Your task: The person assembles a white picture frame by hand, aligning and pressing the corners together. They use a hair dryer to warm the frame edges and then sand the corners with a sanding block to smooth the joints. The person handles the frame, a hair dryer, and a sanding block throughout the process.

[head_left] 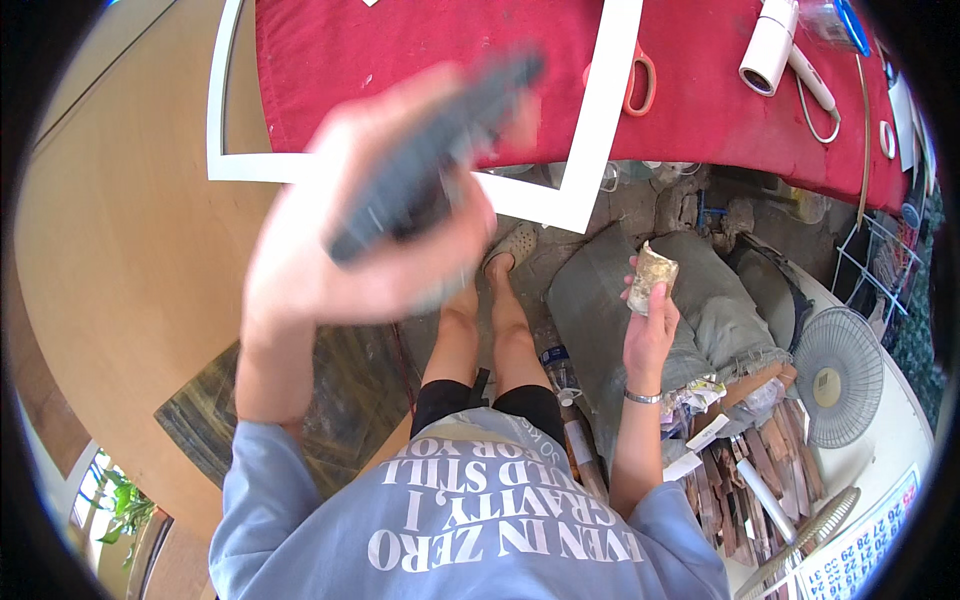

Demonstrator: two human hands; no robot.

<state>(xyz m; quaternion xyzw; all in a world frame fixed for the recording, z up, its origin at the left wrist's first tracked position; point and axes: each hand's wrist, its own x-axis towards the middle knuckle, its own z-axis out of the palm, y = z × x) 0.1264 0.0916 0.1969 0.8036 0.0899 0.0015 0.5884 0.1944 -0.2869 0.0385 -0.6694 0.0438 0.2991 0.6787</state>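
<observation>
Both full: left hand [305,225] wrapped round some blurry black oblong thing [415,170], right hand [650,335] gripping a mottled tan cylinder [654,275] near the white frame [602,115].

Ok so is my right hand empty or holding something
Holding something: your right hand is closed around a mottled tan cylinder, thumb over its lower part, fingertips at its left edge.

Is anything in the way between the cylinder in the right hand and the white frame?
Nothing visible stands between the cylinder in the right hand and the nearest corner of the frame. Further left, the left hand and its blurred dark tool hide part of the frame's near edge.
</observation>
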